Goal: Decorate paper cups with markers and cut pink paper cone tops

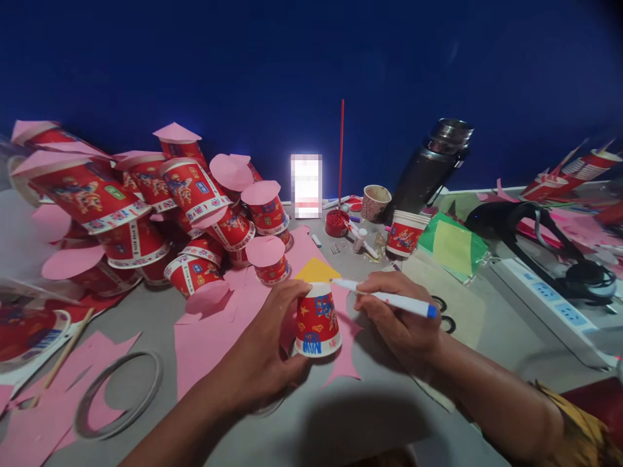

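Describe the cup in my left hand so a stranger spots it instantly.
A heap of red cups lies left on the gray table, below the blue wall. Nearer the middle, the left hand holds a red cup, rim down. Yellow paper shows at its top, where its neighbours have pink paper.

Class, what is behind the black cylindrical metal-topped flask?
Behind the leaning flask rises a plain dark-blue wall. The area directly behind its body is covered, so anything there cannot be seen.
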`<state>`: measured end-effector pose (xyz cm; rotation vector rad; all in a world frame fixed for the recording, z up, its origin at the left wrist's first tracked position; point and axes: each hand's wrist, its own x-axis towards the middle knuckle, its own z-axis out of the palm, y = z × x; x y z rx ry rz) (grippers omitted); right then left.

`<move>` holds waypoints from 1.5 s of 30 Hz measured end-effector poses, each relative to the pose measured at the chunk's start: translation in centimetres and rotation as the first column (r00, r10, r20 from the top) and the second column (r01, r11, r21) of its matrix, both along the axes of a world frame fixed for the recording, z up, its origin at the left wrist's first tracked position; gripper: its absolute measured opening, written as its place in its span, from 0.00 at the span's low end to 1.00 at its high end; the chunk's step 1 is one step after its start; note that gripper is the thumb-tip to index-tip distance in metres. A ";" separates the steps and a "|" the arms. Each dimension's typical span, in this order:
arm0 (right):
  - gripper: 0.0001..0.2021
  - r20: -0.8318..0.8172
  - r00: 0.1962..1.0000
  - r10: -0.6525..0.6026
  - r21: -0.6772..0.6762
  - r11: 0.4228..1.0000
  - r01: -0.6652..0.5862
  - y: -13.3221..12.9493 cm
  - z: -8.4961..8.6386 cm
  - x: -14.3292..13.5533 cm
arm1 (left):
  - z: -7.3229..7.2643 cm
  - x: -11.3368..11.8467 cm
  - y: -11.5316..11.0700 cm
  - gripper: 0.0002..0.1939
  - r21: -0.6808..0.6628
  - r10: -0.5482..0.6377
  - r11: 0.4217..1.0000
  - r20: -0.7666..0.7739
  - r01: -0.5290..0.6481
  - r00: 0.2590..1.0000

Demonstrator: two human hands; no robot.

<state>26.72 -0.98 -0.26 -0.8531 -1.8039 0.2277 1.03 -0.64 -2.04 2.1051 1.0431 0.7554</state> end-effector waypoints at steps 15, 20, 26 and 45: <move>0.13 0.106 0.993 0.041 -0.029 0.999 -0.038 0.5 -0.4 -0.1 | 0.9 0.8 -0.2 0.38 -0.345 0.339 0.917 0.408 -0.200 0.848; 0.09 0.130 0.991 -0.038 0.053 0.998 0.031 0.6 -0.7 -0.5 | 0.2 0.7 -0.1 0.40 -0.426 0.346 0.895 0.475 -0.132 0.809; 0.08 0.022 0.993 -0.120 0.063 0.991 0.118 0.2 -0.6 -0.9 | -1.0 0.8 -0.2 0.40 -0.424 0.269 0.905 0.547 -0.015 0.793; 0.14 -0.406 0.911 0.076 -0.811 0.430 -0.398 3.1 1.8 3.0 | -1.0 -0.6 -0.2 0.49 0.570 -0.127 0.796 -0.172 0.204 0.977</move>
